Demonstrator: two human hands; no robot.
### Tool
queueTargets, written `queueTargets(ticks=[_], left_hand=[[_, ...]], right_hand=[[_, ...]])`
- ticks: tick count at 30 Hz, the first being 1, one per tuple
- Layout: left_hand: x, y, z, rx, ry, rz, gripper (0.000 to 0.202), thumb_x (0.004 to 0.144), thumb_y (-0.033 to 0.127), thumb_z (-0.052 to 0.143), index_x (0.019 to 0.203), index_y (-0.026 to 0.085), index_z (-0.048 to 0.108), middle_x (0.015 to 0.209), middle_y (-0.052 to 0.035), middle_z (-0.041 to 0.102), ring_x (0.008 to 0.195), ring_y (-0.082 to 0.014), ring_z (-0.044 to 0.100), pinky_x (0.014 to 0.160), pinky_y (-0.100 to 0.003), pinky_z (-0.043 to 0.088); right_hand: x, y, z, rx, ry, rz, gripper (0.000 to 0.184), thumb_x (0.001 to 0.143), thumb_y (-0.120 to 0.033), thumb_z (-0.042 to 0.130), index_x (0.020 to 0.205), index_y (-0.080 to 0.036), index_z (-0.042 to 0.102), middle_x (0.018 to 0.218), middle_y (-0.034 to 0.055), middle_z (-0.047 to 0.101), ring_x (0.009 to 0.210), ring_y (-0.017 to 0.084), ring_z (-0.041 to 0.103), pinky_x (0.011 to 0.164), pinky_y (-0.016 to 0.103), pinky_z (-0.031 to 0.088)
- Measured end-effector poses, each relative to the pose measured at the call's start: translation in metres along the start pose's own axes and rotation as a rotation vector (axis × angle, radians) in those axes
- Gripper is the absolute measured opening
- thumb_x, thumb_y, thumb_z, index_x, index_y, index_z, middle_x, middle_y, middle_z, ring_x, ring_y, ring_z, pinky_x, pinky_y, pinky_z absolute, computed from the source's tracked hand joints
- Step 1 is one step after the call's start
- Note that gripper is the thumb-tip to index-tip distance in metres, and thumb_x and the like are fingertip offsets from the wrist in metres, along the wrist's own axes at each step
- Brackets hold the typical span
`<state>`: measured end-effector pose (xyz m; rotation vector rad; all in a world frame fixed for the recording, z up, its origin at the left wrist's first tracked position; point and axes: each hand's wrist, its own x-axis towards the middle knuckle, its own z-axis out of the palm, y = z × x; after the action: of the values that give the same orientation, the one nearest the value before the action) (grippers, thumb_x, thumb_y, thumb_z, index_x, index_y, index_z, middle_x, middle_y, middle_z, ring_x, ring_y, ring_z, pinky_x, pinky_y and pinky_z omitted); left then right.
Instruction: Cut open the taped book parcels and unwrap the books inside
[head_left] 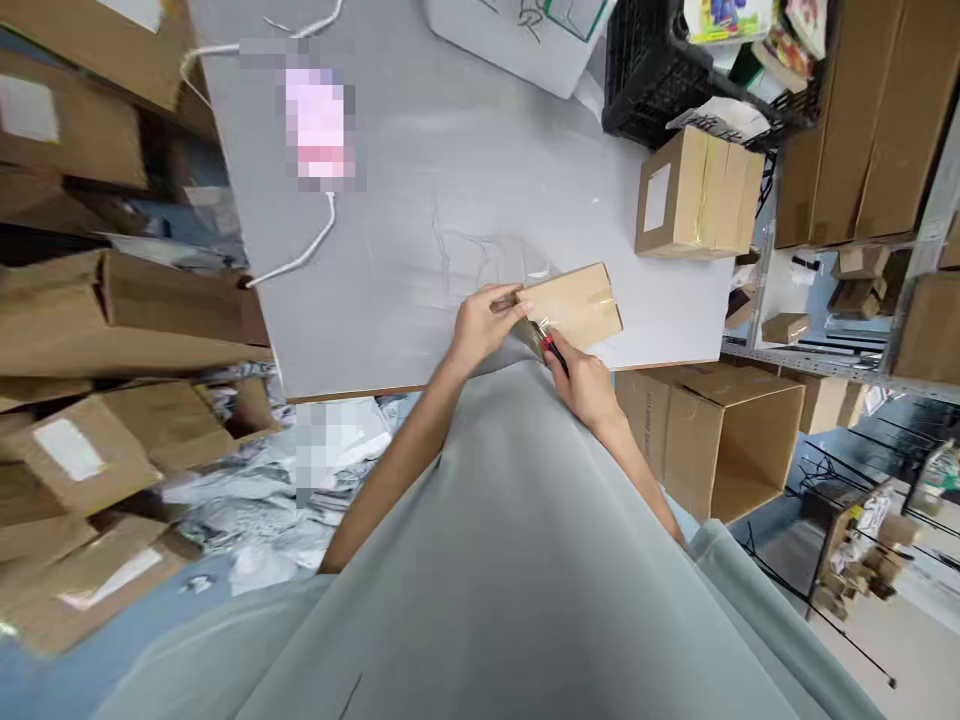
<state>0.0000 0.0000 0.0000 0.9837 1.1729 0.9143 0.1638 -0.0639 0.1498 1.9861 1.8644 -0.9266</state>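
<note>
A small brown cardboard box (574, 303) lies near the front edge of the grey-white table, with clear tape across it. My left hand (484, 325) grips its left end, fingers and thumb pinching the corner. In my right hand (583, 380) is a black and red box cutter (553, 345), its tip against the taped near-left end of the box. The blade itself is too small to make out. Wrinkled clear plastic shows on the table just beyond my left hand.
A taped carton (697, 195) stands at the table's right, by a black crate (660, 75) of packets. A white bin (517, 35) sits at the back. A white cable (300, 258) runs along the left. Below right is an open carton (720, 430); boxes pile up left (112, 440).
</note>
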Motion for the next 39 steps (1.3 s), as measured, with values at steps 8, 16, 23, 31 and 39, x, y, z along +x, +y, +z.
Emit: queueTargets(ticks=[8, 16, 23, 31, 39], left_hand=[[0.003, -0.008, 0.002, -0.005, 0.018, 0.013, 0.088, 0.074, 0.088, 0.083, 0.126, 0.017, 0.083, 0.134, -0.0152, 0.077, 0.113, -0.0312, 0.080, 0.109, -0.051, 0.066], [0.000, -0.008, 0.006, 0.002, 0.054, 0.016, 0.084, 0.076, 0.085, 0.083, 0.127, 0.017, 0.083, 0.132, -0.0153, 0.077, 0.110, -0.0310, 0.081, 0.106, -0.051, 0.067], [-0.007, -0.009, 0.011, -0.028, 0.090, 0.005, 0.081, 0.076, 0.084, 0.084, 0.121, 0.017, 0.085, 0.134, -0.0154, 0.078, 0.114, -0.0317, 0.080, 0.109, -0.051, 0.066], [-0.011, -0.012, 0.014, 0.028, 0.134, 0.037, 0.071, 0.082, 0.077, 0.084, 0.120, 0.017, 0.085, 0.131, -0.0155, 0.079, 0.114, -0.0295, 0.080, 0.111, -0.050, 0.065], [-0.008, -0.009, 0.012, 0.185, 0.101, 0.066, 0.053, 0.094, 0.061, 0.075, 0.128, 0.020, 0.081, 0.133, -0.0125, 0.079, 0.116, -0.0274, 0.077, 0.109, -0.046, 0.064]], right_hand=[[0.007, -0.009, -0.006, -0.065, -0.042, 0.034, 0.059, 0.119, -0.035, 0.036, 0.177, -0.028, 0.038, 0.145, 0.0096, 0.078, 0.122, 0.030, 0.078, 0.104, 0.040, 0.059], [0.006, -0.038, -0.004, -0.254, -0.125, 0.171, 0.062, 0.118, -0.023, 0.033, 0.179, -0.021, 0.027, 0.130, 0.0188, 0.080, 0.110, 0.028, 0.081, 0.098, 0.038, 0.060], [0.003, -0.040, -0.001, -0.306, -0.150, 0.193, 0.057, 0.118, -0.023, 0.037, 0.175, -0.024, 0.033, 0.125, 0.0184, 0.082, 0.108, 0.026, 0.082, 0.095, 0.036, 0.061], [-0.014, -0.033, -0.002, -0.314, -0.238, 0.231, 0.060, 0.118, -0.020, 0.035, 0.177, -0.027, 0.030, 0.125, 0.0167, 0.082, 0.113, 0.026, 0.082, 0.093, 0.034, 0.062], [-0.043, -0.019, -0.013, -0.284, -0.282, 0.282, 0.060, 0.118, -0.025, 0.038, 0.177, -0.034, 0.034, 0.123, 0.0131, 0.083, 0.106, 0.027, 0.082, 0.089, 0.035, 0.059]])
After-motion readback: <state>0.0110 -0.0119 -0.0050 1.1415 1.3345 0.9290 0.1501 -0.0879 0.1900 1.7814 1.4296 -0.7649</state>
